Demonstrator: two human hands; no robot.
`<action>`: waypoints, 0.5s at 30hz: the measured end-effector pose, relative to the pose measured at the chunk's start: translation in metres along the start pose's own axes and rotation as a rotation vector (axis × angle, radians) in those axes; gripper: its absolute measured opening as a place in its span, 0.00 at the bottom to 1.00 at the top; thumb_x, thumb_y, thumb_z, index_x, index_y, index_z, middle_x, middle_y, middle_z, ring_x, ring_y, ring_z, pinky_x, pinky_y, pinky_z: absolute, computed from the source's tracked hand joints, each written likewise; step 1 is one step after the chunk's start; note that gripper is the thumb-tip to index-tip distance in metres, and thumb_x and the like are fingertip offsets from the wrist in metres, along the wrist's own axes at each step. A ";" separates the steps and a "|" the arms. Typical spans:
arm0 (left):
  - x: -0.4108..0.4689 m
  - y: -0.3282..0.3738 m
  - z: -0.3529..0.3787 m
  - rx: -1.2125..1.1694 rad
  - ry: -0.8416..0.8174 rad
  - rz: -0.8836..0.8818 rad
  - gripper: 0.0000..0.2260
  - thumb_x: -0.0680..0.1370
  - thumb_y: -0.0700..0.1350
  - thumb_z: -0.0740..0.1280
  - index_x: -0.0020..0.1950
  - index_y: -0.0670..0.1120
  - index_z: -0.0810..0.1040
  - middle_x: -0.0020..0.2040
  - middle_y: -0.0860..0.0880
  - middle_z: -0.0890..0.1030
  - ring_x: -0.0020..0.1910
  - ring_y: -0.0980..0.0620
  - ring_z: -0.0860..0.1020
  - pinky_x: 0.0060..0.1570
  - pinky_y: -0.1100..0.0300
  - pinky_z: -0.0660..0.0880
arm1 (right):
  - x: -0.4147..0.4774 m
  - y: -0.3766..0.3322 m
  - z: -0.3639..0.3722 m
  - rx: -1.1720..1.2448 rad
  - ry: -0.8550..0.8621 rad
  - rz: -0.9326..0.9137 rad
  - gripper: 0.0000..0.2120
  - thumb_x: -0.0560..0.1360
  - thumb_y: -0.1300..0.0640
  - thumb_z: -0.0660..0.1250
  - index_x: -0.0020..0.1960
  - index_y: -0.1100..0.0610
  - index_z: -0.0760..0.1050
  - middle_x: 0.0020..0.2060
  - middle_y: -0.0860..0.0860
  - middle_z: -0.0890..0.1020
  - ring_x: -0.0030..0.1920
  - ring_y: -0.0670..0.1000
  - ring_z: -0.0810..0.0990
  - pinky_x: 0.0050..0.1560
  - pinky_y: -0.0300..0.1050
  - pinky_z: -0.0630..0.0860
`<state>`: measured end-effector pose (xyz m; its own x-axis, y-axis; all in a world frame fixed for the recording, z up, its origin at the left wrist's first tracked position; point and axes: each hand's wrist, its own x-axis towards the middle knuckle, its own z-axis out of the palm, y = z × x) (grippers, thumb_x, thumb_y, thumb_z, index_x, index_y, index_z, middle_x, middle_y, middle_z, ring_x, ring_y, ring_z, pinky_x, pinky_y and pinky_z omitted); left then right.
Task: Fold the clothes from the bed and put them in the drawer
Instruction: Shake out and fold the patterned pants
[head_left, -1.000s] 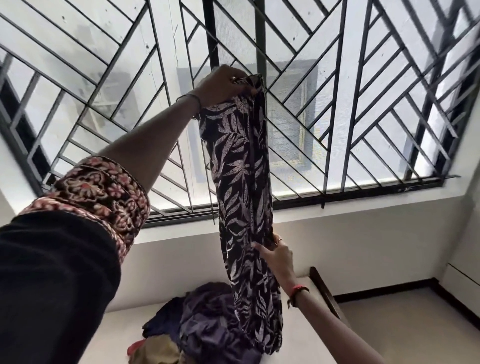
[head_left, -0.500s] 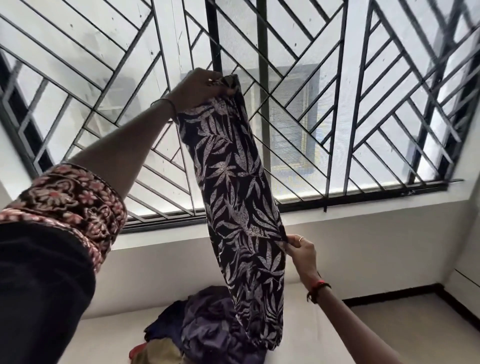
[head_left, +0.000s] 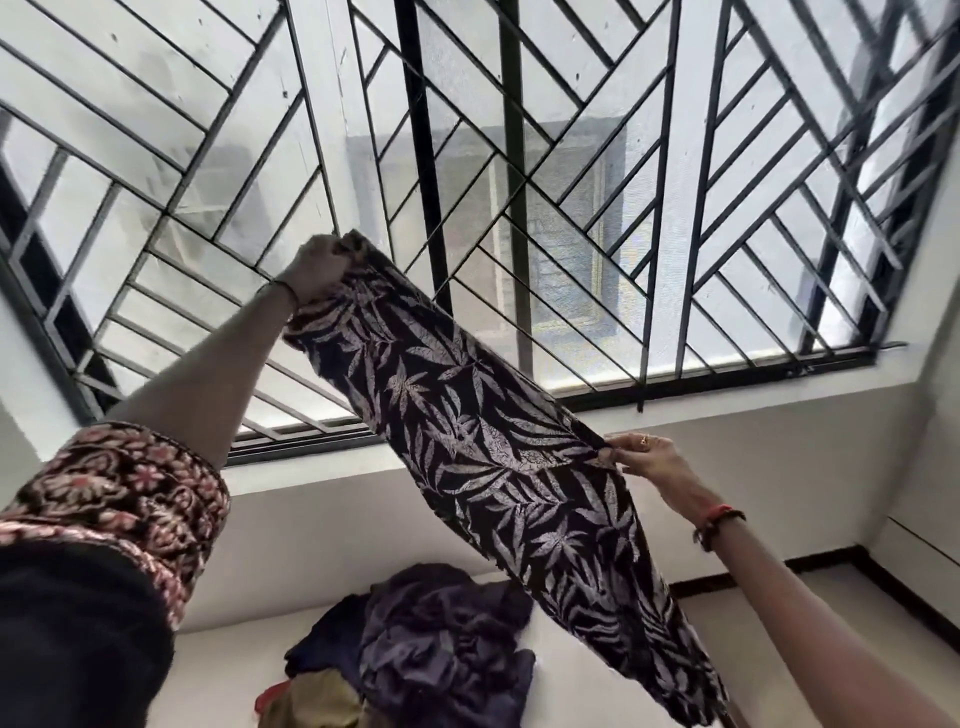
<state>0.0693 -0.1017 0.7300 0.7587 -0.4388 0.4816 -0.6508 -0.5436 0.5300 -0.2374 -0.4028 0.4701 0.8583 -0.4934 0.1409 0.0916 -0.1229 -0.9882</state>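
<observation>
A long dark garment with a pale leaf print stretches slantwise in the air in front of the window. My left hand grips its top end, raised high at the upper left. My right hand pinches the garment's right edge about halfway down; the lower part hangs below that to the bottom right. On the white bed below lies a heap of unfolded clothes, mostly dark purple, with an olive and a red piece at its near side. No drawer is in view.
A large window with a black diagonal metal grille fills the wall behind the garment. A white wall runs under the sill. To the right of the bed is pale floor with a dark skirting along the wall.
The garment hung nearly straight down; now it slants. My left hand has moved left and lower with the top end. My right hand has pulled the middle edge out to the right.
</observation>
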 end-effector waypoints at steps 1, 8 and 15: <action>-0.002 -0.004 0.008 -0.033 0.013 -0.066 0.13 0.76 0.41 0.66 0.55 0.33 0.76 0.49 0.36 0.79 0.51 0.44 0.78 0.48 0.54 0.71 | -0.001 -0.003 0.002 -0.053 -0.042 0.009 0.18 0.64 0.49 0.78 0.48 0.59 0.80 0.43 0.53 0.84 0.44 0.48 0.81 0.49 0.40 0.74; -0.009 -0.035 0.049 -0.571 0.031 -0.288 0.14 0.67 0.51 0.59 0.45 0.44 0.77 0.45 0.41 0.79 0.46 0.42 0.79 0.49 0.51 0.75 | -0.005 -0.003 0.010 0.025 -0.031 0.050 0.04 0.74 0.62 0.67 0.48 0.57 0.75 0.39 0.52 0.81 0.39 0.47 0.80 0.38 0.38 0.77; -0.070 0.024 0.070 -0.676 -0.098 -0.011 0.07 0.70 0.45 0.62 0.36 0.46 0.77 0.38 0.50 0.76 0.33 0.56 0.72 0.32 0.67 0.68 | -0.009 -0.020 0.026 0.164 0.045 0.078 0.11 0.70 0.57 0.72 0.47 0.65 0.79 0.41 0.57 0.83 0.39 0.50 0.81 0.43 0.39 0.80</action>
<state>0.0025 -0.1343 0.6596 0.7440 -0.5154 0.4252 -0.4942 0.0037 0.8693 -0.2335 -0.3736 0.4873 0.8430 -0.5343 0.0625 0.1097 0.0570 -0.9923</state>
